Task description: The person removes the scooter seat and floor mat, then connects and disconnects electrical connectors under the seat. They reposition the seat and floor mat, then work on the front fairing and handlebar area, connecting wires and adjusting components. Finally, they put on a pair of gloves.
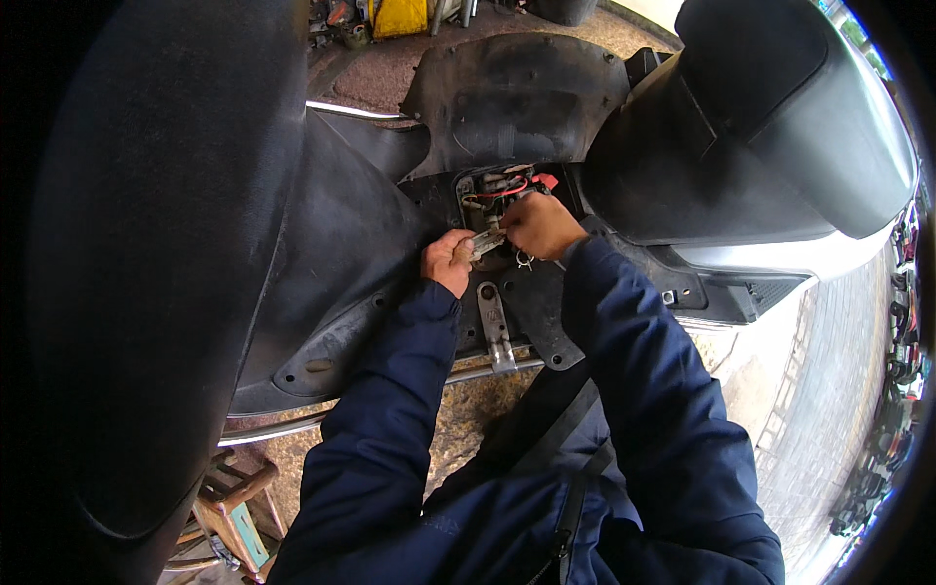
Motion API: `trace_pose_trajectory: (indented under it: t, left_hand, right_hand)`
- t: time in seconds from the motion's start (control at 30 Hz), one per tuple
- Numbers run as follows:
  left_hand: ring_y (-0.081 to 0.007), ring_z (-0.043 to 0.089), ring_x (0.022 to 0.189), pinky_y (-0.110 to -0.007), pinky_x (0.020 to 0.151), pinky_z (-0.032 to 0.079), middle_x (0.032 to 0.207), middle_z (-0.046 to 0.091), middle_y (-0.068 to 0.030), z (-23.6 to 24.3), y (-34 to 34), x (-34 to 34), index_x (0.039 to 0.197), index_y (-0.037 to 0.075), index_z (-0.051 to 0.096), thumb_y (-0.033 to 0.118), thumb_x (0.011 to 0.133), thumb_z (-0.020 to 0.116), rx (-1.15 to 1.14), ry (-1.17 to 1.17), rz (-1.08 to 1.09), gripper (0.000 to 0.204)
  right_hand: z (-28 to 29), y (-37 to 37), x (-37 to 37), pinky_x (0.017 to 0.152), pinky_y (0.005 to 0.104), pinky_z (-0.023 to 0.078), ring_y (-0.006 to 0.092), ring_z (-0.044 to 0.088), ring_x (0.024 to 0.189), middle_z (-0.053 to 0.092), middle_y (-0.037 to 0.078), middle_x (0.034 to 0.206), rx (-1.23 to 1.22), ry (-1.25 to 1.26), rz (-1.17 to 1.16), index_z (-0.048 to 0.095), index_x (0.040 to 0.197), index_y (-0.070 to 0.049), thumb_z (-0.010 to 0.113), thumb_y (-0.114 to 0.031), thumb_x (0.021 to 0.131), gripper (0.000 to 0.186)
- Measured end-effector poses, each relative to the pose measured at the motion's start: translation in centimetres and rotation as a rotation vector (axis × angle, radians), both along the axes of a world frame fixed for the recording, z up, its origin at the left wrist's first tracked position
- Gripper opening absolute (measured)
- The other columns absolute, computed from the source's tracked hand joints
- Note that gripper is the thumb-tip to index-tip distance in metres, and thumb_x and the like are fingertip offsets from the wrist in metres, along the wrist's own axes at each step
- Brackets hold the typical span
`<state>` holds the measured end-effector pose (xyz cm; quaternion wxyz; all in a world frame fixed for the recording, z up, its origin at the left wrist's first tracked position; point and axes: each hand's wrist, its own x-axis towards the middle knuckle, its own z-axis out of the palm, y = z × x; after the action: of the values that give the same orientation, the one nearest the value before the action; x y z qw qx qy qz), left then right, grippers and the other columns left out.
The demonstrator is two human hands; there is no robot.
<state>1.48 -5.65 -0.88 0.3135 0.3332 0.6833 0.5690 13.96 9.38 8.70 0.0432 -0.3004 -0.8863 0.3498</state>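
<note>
My left hand (448,261) is closed, with thumb and fingers pinching a small light-grey metal piece (484,244). At that piece's far end, my right hand (543,226) is curled into a closed grip; whatever its fingers hold is hidden behind the knuckles. Both hands work over an open compartment (462,200) in a scooter's floorboard. Inside it, a red wire (511,188) and a red terminal cover (545,180) show beyond the right hand. A pale wire loop (525,261) sticks out below that hand.
A black cover panel (517,112) stands raised behind the compartment. The scooter's seat (770,78) rises at right, its dark front body (331,195) at left. Nearer me, a metal bracket (494,322) juts over the edge. A wooden stool (234,517) stands lower left.
</note>
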Motion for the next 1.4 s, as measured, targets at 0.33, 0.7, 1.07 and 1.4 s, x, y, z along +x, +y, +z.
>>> trace_pose_trajectory:
  t: [0.33, 0.7, 1.07, 1.4]
  left_hand:
    - [-0.0074, 0.051, 0.059, -0.025, 0.055, 0.044, 0.078, 0.066, -0.0029, 0.2, -0.2, -0.3, 0.105, 0.002, 0.067, 0.016, 0.098, 0.056, -0.039, -0.053, 0.013, 0.019]
    - [-0.0069, 0.049, 0.058, -0.024, 0.054, 0.042, 0.077, 0.066, -0.0025, -0.1, 0.0, -0.3, 0.106, 0.002, 0.066, 0.016, 0.098, 0.055, 0.012, -0.122, 0.016, 0.020]
    - [-0.0073, 0.049, 0.061, -0.025, 0.055, 0.042, 0.078, 0.066, -0.0022, -0.1, 0.0, -0.2, 0.108, 0.003, 0.066, 0.019, 0.099, 0.056, 0.022, -0.105, 0.000, 0.021]
    - [-0.0073, 0.050, 0.061, -0.025, 0.056, 0.043, 0.081, 0.066, -0.0031, -0.3, 0.1, -0.3, 0.108, 0.001, 0.066, 0.015, 0.099, 0.055, -0.009, -0.044, 0.005, 0.020]
  right_hand:
    - [-3.4, 1.0, 0.4, 0.060, 0.0294, 0.046, 0.0142, 0.057, 0.062, 0.066, 0.010, 0.067, -0.489, 0.156, -0.160, 0.073, 0.084, 0.005, 0.070, -0.009, 0.073, 0.018]
    - [-2.2, 0.1, 1.1, 0.061, 0.0297, 0.046, 0.0136, 0.056, 0.063, 0.065, 0.007, 0.067, -0.417, 0.199, -0.246, 0.071, 0.083, 0.006, 0.069, -0.010, 0.075, 0.018]
    - [-2.0, -1.0, 1.0, 0.071, 0.0337, 0.051, 0.0207, 0.065, 0.070, 0.069, 0.016, 0.075, -0.491, 0.156, -0.175, 0.073, 0.087, 0.002, 0.070, -0.017, 0.075, 0.022]
    - [-2.0, -4.4, -0.1, 0.070, 0.0351, 0.054, 0.0240, 0.069, 0.077, 0.070, 0.015, 0.083, -0.037, 0.392, -0.284, 0.069, 0.101, -0.001, 0.062, -0.002, 0.079, 0.023]
